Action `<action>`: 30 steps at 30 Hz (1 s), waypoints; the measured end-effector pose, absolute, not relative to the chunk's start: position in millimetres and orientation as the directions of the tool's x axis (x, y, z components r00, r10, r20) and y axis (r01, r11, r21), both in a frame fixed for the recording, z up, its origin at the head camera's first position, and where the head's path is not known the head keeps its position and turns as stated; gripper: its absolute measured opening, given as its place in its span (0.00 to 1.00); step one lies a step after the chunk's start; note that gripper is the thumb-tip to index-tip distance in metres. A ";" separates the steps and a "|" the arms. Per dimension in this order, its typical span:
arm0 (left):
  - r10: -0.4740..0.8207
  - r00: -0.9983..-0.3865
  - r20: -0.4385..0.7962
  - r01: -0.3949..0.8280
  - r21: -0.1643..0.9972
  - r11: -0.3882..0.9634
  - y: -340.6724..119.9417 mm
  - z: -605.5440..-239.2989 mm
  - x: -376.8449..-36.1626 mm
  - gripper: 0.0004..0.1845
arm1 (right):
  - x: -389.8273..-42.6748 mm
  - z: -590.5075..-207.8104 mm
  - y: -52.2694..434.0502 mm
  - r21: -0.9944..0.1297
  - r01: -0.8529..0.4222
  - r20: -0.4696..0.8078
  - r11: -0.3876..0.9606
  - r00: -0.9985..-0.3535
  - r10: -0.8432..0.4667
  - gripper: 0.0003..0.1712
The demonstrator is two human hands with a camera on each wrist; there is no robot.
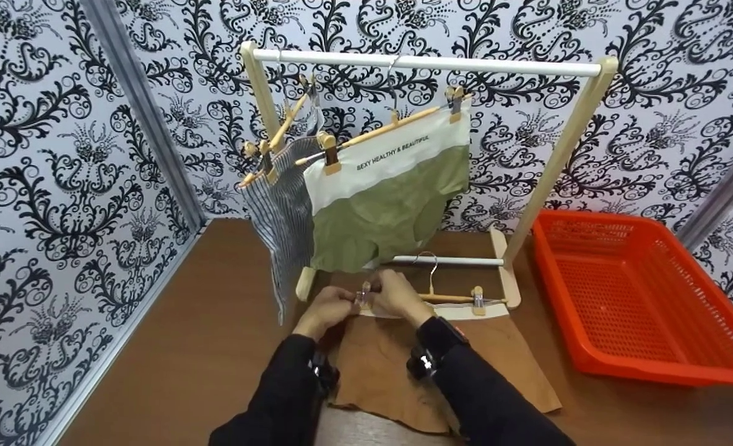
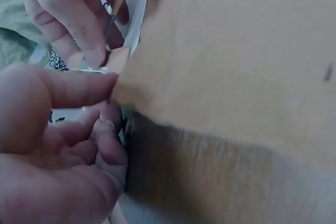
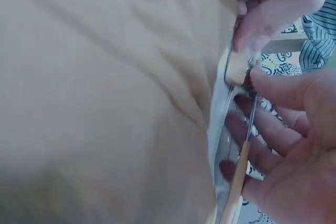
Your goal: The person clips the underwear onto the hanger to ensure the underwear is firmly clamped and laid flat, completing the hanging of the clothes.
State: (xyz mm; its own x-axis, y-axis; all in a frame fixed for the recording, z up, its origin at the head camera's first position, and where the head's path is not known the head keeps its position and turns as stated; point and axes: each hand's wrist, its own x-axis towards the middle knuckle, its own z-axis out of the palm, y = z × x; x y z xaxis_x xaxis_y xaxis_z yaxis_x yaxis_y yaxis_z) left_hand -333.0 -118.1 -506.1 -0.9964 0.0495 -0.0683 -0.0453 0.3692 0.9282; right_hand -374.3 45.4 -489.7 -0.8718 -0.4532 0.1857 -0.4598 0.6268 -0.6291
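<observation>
A brown garment (image 1: 391, 359) with a white waistband lies flat on the table. Along that band runs a wooden clip hanger (image 1: 447, 298), its right clip (image 1: 478, 300) sitting on the band. At the band's left end, my left hand (image 1: 326, 310) pinches the garment's corner between thumb and finger, as the left wrist view shows. My right hand (image 1: 397, 294) grips the hanger's left clip (image 3: 239, 69), thumb on it and the other fingers behind the metal rod. Whether this clip's jaws bite the cloth is hidden by the fingers.
A wooden rack (image 1: 555, 148) with a white rail (image 1: 496, 64) stands behind. On it hang a green-and-white garment (image 1: 385, 204), close above my hands, and a striped garment (image 1: 280, 210). A red plastic basket (image 1: 657, 371) sits at right; a patterned wall (image 1: 94, 142) encloses the table.
</observation>
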 end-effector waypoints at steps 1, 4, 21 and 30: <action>0.052 -0.995 -0.086 -0.062 0.931 0.360 -118.8 -505.9 -333.5 0.06 | -375.4 -487.8 46.2 -0.654 -0.441 0.164 0.614 -0.876 -0.454 0.03; 0.047 -0.990 -0.131 -0.109 0.938 0.330 -122.3 -506.2 -333.7 0.05 | -378.4 -482.8 48.2 -0.722 -0.412 0.132 0.556 -0.871 -0.474 0.09; 0.071 -0.992 -0.107 -0.079 0.947 0.313 -128.1 -511.5 -328.6 0.13 | -390.1 -489.5 62.8 -0.756 -0.507 0.246 0.414 -0.806 -0.539 0.13; 0.075 -0.995 -0.070 -0.037 0.927 0.373 -122.3 -508.2 -325.0 0.11 | -392.3 -492.1 67.7 -0.788 -0.509 0.291 0.347 -0.804 -0.518 0.15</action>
